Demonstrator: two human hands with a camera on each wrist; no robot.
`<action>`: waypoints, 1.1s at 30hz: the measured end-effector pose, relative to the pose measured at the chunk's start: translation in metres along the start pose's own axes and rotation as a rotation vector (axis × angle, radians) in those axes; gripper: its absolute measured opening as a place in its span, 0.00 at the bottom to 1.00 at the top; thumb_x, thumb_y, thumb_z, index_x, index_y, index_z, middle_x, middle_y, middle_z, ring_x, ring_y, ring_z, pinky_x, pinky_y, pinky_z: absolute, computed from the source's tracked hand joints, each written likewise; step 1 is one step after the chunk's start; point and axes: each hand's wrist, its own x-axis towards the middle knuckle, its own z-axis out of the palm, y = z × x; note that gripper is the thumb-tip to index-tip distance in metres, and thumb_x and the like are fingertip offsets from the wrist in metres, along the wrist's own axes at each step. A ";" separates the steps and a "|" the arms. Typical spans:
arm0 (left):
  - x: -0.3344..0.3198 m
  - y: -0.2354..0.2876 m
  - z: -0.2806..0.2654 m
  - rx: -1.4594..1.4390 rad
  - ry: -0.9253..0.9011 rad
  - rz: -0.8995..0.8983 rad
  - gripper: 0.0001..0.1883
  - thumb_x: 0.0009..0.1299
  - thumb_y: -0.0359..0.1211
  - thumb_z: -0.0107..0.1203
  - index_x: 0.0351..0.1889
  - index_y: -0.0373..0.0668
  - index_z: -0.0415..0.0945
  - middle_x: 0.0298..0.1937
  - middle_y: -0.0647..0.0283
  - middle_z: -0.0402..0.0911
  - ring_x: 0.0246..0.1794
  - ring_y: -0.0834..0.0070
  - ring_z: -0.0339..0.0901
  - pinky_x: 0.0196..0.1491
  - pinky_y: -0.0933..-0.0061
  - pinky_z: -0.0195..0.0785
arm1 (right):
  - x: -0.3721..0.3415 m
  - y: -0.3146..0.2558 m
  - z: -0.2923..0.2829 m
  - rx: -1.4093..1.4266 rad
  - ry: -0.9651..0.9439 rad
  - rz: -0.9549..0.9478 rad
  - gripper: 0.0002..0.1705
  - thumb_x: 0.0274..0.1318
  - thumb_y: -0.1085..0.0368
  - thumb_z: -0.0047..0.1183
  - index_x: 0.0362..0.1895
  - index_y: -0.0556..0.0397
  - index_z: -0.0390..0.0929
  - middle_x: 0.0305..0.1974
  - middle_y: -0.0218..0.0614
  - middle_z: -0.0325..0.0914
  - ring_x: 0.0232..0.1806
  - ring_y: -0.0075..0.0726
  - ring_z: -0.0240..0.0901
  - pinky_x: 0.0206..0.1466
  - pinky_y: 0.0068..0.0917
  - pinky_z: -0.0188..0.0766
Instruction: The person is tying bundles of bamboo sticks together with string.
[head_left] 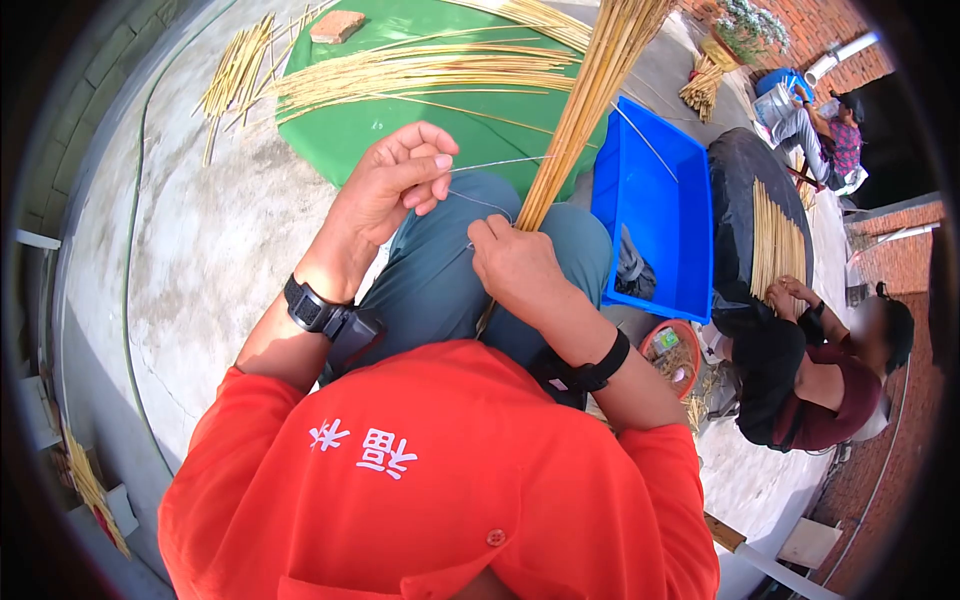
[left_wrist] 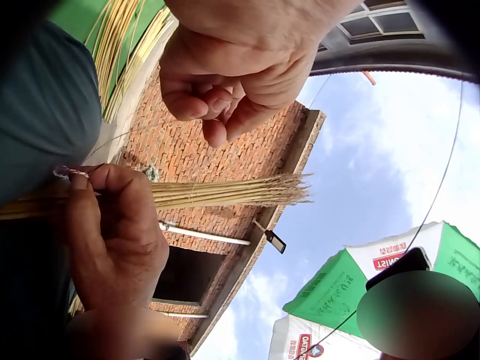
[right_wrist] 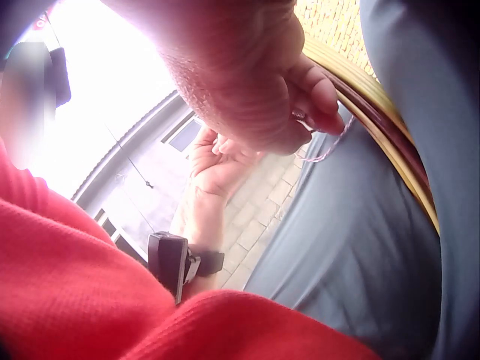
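A long bundle of thin straw-coloured stalks [head_left: 580,120] rises between the person's knees, its brushy tips seen in the left wrist view. Low on the bundle, the right hand [head_left: 520,270] grips the stalks, thumb and forefinger together at a loose end of pinkish twisted string [right_wrist: 326,155]. To the left, the left hand [head_left: 395,185] is raised above the knee and pinches a thin string [head_left: 500,162] between thumb and curled fingers. That string runs taut across to the bundle, while a second strand sags from the left hand toward the right hand.
A blue tray [head_left: 660,210] holding a dark bag stands right of the knees, a reddish basket [head_left: 672,355] nearer. Loose stalks [head_left: 420,75] and a brick [head_left: 337,27] lie on a green sheet [head_left: 330,150]. Two other people sit at the right, one handling stalks [head_left: 777,240].
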 end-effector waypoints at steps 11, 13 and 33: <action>-0.004 0.005 0.004 -0.001 -0.061 0.062 0.10 0.61 0.24 0.52 0.41 0.38 0.71 0.23 0.64 0.74 0.15 0.87 0.57 0.20 0.85 0.53 | -0.089 0.027 -0.109 1.221 0.522 0.462 0.03 0.55 0.76 0.44 0.35 0.57 0.67 0.28 0.40 0.73 0.23 0.27 0.72 0.25 0.19 0.70; -0.002 0.005 0.007 -0.024 -0.078 0.065 0.11 0.60 0.24 0.52 0.41 0.38 0.71 0.24 0.64 0.75 0.16 0.87 0.57 0.21 0.85 0.54 | -0.097 0.039 -0.113 1.185 0.665 0.409 0.04 0.55 0.75 0.45 0.36 0.57 0.67 0.29 0.41 0.73 0.23 0.27 0.71 0.25 0.18 0.69; -0.006 -0.006 0.002 -0.018 -0.069 -0.010 0.11 0.62 0.25 0.52 0.43 0.37 0.70 0.24 0.65 0.73 0.15 0.87 0.56 0.19 0.84 0.54 | -0.125 0.068 -0.087 1.367 1.145 0.635 0.02 0.60 0.68 0.42 0.36 0.52 0.65 0.31 0.41 0.71 0.21 0.27 0.67 0.22 0.20 0.63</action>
